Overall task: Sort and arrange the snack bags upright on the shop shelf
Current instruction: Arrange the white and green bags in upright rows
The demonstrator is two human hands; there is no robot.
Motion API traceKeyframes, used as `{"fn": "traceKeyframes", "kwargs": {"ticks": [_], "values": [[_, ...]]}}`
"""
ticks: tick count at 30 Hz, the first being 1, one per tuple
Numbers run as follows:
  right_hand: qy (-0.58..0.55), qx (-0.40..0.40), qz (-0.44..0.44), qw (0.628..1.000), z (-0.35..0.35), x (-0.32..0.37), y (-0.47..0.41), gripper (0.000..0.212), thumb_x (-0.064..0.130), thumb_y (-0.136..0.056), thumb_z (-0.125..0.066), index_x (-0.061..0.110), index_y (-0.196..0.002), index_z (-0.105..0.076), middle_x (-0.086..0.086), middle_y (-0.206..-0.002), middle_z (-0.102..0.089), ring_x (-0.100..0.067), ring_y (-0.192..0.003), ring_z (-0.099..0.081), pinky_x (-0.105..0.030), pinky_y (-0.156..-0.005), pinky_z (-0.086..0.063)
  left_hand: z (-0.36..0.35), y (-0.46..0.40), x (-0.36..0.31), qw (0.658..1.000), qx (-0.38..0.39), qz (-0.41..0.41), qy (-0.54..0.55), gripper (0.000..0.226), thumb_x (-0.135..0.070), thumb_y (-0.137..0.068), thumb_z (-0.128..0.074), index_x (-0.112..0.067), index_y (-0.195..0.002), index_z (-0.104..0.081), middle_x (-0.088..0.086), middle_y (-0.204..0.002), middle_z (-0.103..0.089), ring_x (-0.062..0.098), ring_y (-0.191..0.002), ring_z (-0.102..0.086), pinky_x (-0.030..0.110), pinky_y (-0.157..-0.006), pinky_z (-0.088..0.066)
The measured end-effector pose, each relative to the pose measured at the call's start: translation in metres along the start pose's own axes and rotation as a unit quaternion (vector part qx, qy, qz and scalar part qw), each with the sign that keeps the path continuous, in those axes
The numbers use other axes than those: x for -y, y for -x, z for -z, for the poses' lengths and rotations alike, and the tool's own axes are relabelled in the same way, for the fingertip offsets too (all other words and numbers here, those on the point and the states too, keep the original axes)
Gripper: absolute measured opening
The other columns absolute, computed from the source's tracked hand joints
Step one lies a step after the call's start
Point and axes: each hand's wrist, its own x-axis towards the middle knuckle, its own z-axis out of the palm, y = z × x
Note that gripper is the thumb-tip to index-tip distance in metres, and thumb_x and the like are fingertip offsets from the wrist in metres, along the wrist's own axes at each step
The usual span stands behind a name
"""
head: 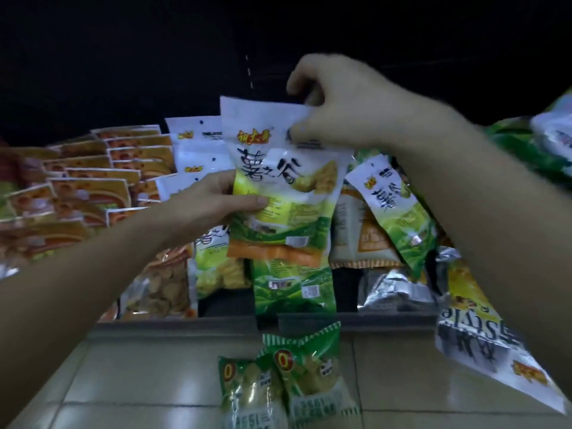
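A white and green snack bag [288, 184] with black characters is held upright over the shop shelf [371, 318]. My left hand [213, 199] grips its left edge, thumb across the front. My right hand [343, 100] pinches its top right corner. Behind it stand more white and green bags [195, 150]. Another such bag [393, 205] lies tilted upside down to the right. A green bag [294, 286] lies flat below the held one.
Rows of orange snack bags [93, 187] fill the shelf's left. A clear bag of round biscuits [161, 283] and silver bags [393, 289] lie near the shelf's front edge. Two small green packets [288, 379] lie on the tiled floor. A large bag [483, 339] hangs at right.
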Motion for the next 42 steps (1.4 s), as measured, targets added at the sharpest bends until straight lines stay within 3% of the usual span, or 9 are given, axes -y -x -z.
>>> {"fn": "traceKeyframes", "kwargs": {"ticks": [4,6,8,13,18,23,29,39,42], "values": [[-0.182,0.094,-0.121,0.971,-0.074,-0.005,0.007,0.084,0.033,-0.084,-0.082,0.02,-0.15,-0.032,0.002,-0.123,-0.045,-0.021,-0.103,-0.058,-0.04,-0.083,-0.053,0.039,0.035,0.044,0.997,-0.033,0.063,0.035,0.008,-0.013,-0.088,-0.067,-0.012,-0.096,-0.07,0.001,-0.091,-0.078,0.018,-0.087,-0.075,0.023,-0.07,-0.06],[-0.278,0.162,-0.192,0.927,-0.124,-0.015,0.011,0.081,0.028,-0.081,-0.085,0.015,-0.145,-0.036,-0.007,-0.128,-0.053,-0.03,-0.109,-0.063,-0.051,-0.091,-0.056,0.044,0.048,0.064,0.993,-0.063,0.089,0.047,0.002,-0.006,-0.094,-0.063,-0.007,-0.096,-0.065,-0.003,-0.083,-0.077,0.01,-0.075,-0.075,0.018,-0.062,-0.057],[-0.308,0.183,-0.227,0.906,-0.162,-0.021,0.018,0.069,0.023,-0.079,-0.086,0.011,-0.135,-0.046,-0.016,-0.125,-0.058,-0.035,-0.109,-0.066,-0.054,-0.091,-0.057,0.045,0.051,0.085,0.989,-0.084,0.101,0.068,0.017,-0.008,-0.093,-0.066,-0.007,-0.11,-0.066,0.001,-0.102,-0.079,0.015,-0.091,-0.076,0.026,-0.075,-0.06],[-0.274,0.165,-0.181,0.93,-0.213,-0.02,0.024,0.036,0.022,-0.082,-0.079,0.008,-0.113,-0.064,-0.024,-0.109,-0.065,-0.037,-0.091,-0.068,-0.058,-0.085,-0.057,0.046,0.039,0.114,0.988,-0.127,0.083,0.024,0.021,-0.013,-0.09,-0.072,-0.011,-0.11,-0.065,0.002,-0.1,-0.078,0.016,-0.091,-0.075,0.033,-0.074,-0.063],[-0.211,0.099,-0.159,0.959,-0.219,-0.021,0.03,0.04,0.026,-0.084,-0.076,0.0,-0.107,-0.055,-0.018,-0.091,-0.053,-0.025,-0.076,-0.046,-0.036,-0.065,-0.035,0.047,0.042,0.12,0.984,-0.102,0.043,-0.139,0.041,-0.04,-0.085,-0.076,-0.026,-0.115,-0.053,-0.014,-0.109,-0.066,-0.002,-0.094,-0.064,0.018,-0.074,-0.052],[-0.207,0.093,-0.157,0.961,-0.216,-0.021,0.034,0.034,0.022,-0.084,-0.076,0.002,-0.099,-0.053,-0.02,-0.095,-0.058,-0.036,-0.079,-0.056,-0.038,-0.066,-0.043,0.057,0.056,0.134,0.916,-0.084,-0.039,-0.389,0.036,-0.059,-0.089,-0.061,-0.031,-0.101,-0.043,-0.015,-0.085,-0.057,0.001,-0.076,-0.057,0.015,-0.059,-0.04],[-0.224,0.091,-0.175,0.954,-0.214,-0.018,0.035,0.026,0.019,-0.082,-0.076,0.01,-0.101,-0.06,-0.016,-0.093,-0.061,-0.022,-0.071,-0.052,-0.033,-0.062,-0.041,0.059,0.064,0.165,0.843,-0.088,-0.024,-0.53,0.079,-0.065,-0.076,-0.074,-0.022,-0.132,-0.038,-0.001,-0.122,-0.056,0.021,-0.105,-0.06,0.039,-0.083,-0.053],[-0.194,0.136,-0.191,0.953,-0.219,-0.015,0.036,0.044,0.03,-0.076,-0.079,0.004,-0.107,-0.06,-0.01,-0.078,-0.044,-0.024,-0.061,-0.045,-0.036,-0.059,-0.042,0.065,0.062,0.184,0.775,-0.12,-0.072,-0.616,0.063,-0.059,-0.074,-0.076,-0.017,-0.109,-0.043,0.004,-0.105,-0.052,0.026,-0.091,-0.06,0.045,-0.07,-0.058],[-0.192,0.152,-0.185,0.952,-0.221,-0.014,0.036,0.039,0.026,-0.079,-0.079,0.003,-0.09,-0.049,-0.008,-0.074,-0.038,-0.023,-0.059,-0.039,-0.035,-0.057,-0.036,0.071,0.063,0.188,0.728,-0.094,-0.054,-0.677,0.074,-0.066,-0.068,-0.076,-0.015,-0.111,-0.044,0.006,-0.107,-0.053,0.026,-0.092,-0.061,0.042,-0.066,-0.058]]}}
